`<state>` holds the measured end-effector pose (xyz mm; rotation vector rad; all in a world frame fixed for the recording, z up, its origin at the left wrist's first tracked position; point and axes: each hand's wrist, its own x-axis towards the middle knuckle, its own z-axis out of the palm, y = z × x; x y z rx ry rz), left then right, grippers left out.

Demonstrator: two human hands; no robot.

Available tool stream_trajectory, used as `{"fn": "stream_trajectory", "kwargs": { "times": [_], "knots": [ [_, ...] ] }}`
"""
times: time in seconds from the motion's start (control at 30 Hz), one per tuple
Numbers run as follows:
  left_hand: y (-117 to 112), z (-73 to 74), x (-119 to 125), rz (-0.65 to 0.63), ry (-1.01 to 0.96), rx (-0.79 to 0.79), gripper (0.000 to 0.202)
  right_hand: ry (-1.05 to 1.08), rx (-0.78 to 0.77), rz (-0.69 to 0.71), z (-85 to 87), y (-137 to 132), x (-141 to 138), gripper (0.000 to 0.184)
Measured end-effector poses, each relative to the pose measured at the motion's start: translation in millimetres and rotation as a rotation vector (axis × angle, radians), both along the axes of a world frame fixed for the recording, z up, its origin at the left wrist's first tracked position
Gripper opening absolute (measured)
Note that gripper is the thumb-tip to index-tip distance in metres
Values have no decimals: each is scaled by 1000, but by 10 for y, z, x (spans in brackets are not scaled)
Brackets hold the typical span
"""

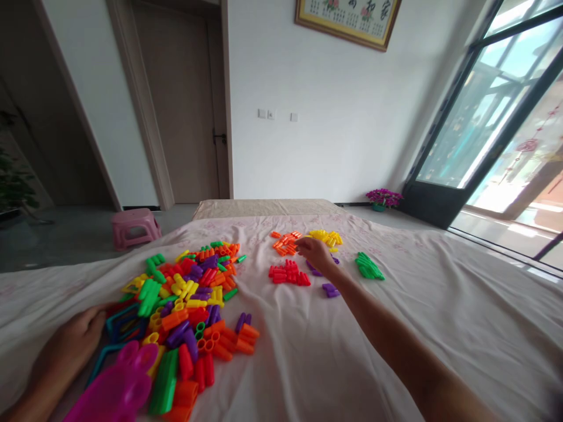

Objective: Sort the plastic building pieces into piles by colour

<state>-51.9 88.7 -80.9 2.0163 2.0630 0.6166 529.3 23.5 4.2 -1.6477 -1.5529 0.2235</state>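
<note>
My right hand (314, 253) reaches forward over the cloth, its fingers curled together at the edge of a group of orange plastic tube pieces (285, 244). Whatever lies between the fingertips is hidden. Around it are groups of red pieces (289, 274), yellow pieces (326, 237), purple pieces (331, 290) and green pieces (369, 266). My left hand (73, 346), blurred, is at the near left side of a large mixed pile of tube pieces (193, 293), next to blue frame-like pieces (123, 322). Its fingers are curled, with their tips hidden.
A pale cloth (417, 328) covers the broad surface. A translucent pink plastic object with rounded lobes (116, 387) lies at the near left. Beyond the left edge stands a pink stool (136, 228); magenta flowers (383, 197) stand on the floor by the glass door.
</note>
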Motion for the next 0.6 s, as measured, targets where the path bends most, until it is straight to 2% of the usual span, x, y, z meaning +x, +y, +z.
{"fn": "stream_trajectory", "kwargs": {
  "times": [0.1,0.27,0.37,0.5,0.6],
  "knots": [
    [-69,137,73,29,-31,-85,52,-11,-55,240,2,-140,-555,23],
    [-55,128,73,-11,-55,-55,51,-57,-217,508,2,-349,-1207,26],
    [-52,106,64,-16,-45,-43,51,-133,-253,671,-15,-401,-1392,31],
    [-73,133,77,-5,-40,-59,50,-329,-277,920,-40,-437,-1454,45],
    [-92,167,98,6,-33,-71,51,-413,-266,925,-46,-478,-1453,44]
  ]
}}
